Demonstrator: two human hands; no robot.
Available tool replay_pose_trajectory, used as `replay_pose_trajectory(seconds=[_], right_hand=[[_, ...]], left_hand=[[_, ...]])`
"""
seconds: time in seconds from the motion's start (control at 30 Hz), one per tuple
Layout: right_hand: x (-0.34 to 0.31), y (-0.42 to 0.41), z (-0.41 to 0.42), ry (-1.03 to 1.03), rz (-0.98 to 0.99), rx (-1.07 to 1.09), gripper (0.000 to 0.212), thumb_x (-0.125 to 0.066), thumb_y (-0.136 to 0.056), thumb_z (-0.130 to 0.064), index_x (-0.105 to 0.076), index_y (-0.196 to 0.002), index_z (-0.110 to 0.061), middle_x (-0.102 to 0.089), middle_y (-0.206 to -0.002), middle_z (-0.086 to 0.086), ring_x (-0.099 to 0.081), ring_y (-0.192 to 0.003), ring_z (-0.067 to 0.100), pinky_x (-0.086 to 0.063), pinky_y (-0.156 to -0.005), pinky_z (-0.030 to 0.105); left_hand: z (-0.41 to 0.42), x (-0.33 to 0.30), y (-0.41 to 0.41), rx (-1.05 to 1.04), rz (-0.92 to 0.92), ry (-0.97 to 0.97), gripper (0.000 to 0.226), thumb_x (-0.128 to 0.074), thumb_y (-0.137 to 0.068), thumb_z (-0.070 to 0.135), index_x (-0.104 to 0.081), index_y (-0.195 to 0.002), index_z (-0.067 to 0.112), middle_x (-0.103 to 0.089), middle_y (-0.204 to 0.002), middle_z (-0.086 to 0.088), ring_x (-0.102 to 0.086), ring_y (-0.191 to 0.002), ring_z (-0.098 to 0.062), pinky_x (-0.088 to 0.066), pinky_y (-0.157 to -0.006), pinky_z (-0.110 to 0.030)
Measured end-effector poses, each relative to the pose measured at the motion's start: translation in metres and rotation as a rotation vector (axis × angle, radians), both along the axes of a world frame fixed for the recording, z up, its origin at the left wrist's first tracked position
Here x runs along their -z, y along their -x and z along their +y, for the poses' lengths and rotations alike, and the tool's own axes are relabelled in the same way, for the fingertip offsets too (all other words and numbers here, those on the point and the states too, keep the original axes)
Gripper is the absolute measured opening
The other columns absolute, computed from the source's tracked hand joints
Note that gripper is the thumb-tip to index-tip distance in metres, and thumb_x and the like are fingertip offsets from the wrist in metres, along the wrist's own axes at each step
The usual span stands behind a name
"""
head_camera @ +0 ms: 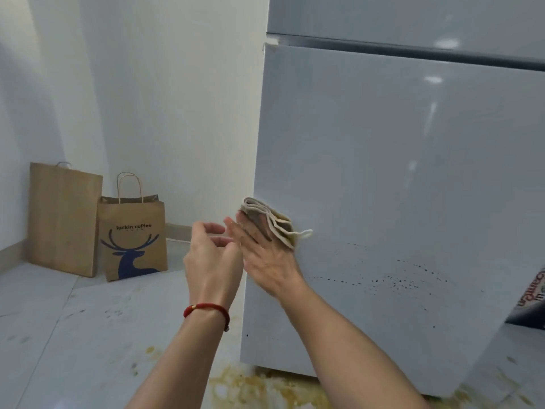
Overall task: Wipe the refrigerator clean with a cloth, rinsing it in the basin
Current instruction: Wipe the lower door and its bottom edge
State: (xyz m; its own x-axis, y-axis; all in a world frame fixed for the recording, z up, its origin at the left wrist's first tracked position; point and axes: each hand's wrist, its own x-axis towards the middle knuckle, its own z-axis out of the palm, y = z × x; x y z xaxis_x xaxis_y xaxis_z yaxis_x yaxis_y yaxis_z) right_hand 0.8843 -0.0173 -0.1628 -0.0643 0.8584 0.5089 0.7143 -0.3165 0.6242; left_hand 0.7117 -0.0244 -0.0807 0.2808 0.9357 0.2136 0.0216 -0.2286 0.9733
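Note:
The pale grey refrigerator fills the right of the head view. Dark specks dot its lower door to the right of my hands. A folded beige cloth lies flat against the door near its left edge. My right hand presses the cloth onto the door with straight fingers. My left hand, with a red cord bracelet on its wrist, hovers just left of the right hand, fingers loosely curled and holding nothing. No basin is in view.
Two brown paper bags stand in the corner at left: a plain bag and a deer-print bag. Yellow-brown stains mark the grey floor tiles under the refrigerator. A printed carton shows at the right edge.

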Motion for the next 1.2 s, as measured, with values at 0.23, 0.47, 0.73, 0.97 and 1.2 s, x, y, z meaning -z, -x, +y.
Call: replay_pose_trajectory(seconds=[0.23, 0.47, 0.73, 0.97, 1.2], right_hand=[[0.005, -0.090, -0.152, -0.545, 0.156, 0.239, 0.074, -0.043, -0.102, -0.052, -0.019, -0.165, -0.021, -0.013, -0.172, 0.012, -0.006, -0.159, 0.041, -0.003, -0.124, 0.067], [-0.023, -0.025, -0.061, -1.213, 0.673, 0.386, 0.079, -0.039, -0.102, -0.039, -0.002, -0.164, -0.008, -0.004, -0.169, 0.030, -0.002, -0.154, 0.057, -0.005, -0.121, 0.073], [-0.009, -0.043, -0.082, -0.137, 0.077, -0.166, 0.073, -0.058, -0.094, -0.030, -0.032, -0.163, -0.026, -0.023, -0.172, -0.001, -0.011, -0.161, 0.026, 0.000, -0.129, 0.053], [-0.028, -0.175, -0.275, -0.609, 0.229, 0.258, 0.082, -0.046, -0.095, -0.056, -0.020, -0.165, -0.022, -0.016, -0.172, 0.012, -0.008, -0.159, 0.042, 0.001, -0.125, 0.064], [-0.016, -0.187, -0.276, -1.689, 1.078, 0.591, 0.082, -0.011, -0.095, -0.064, 0.008, -0.166, -0.026, 0.012, -0.175, 0.002, 0.012, -0.161, 0.026, 0.004, -0.128, 0.058]], left_hand=[[0.003, 0.014, -0.004, 0.046, 0.161, -0.144, 0.028, -0.059, -0.089, 0.001, -0.053, -0.108, 0.021, -0.064, -0.090, 0.006, -0.063, -0.084, -0.012, -0.057, -0.087, -0.048], [0.011, 0.018, -0.010, 0.084, 0.106, -0.078, 0.025, -0.060, -0.089, -0.001, -0.060, -0.103, 0.020, -0.066, -0.095, 0.002, -0.064, -0.090, -0.015, -0.057, -0.081, -0.038], [-0.017, 0.033, -0.023, 0.172, 0.026, -0.212, 0.026, -0.064, -0.085, -0.001, -0.070, -0.095, 0.023, -0.070, -0.094, 0.010, -0.065, -0.088, -0.009, -0.052, -0.075, -0.027], [-0.050, 0.047, -0.047, 0.313, 0.075, -0.270, 0.037, -0.062, -0.082, -0.008, -0.070, -0.095, 0.026, -0.070, -0.101, 0.008, -0.064, -0.090, -0.009, -0.052, -0.072, -0.025], [-0.042, 0.047, -0.048, 0.367, 0.066, -0.196, 0.051, -0.061, -0.082, -0.013, -0.072, -0.092, 0.035, -0.072, -0.102, 0.008, -0.066, -0.087, -0.007, -0.052, -0.068, -0.015]])
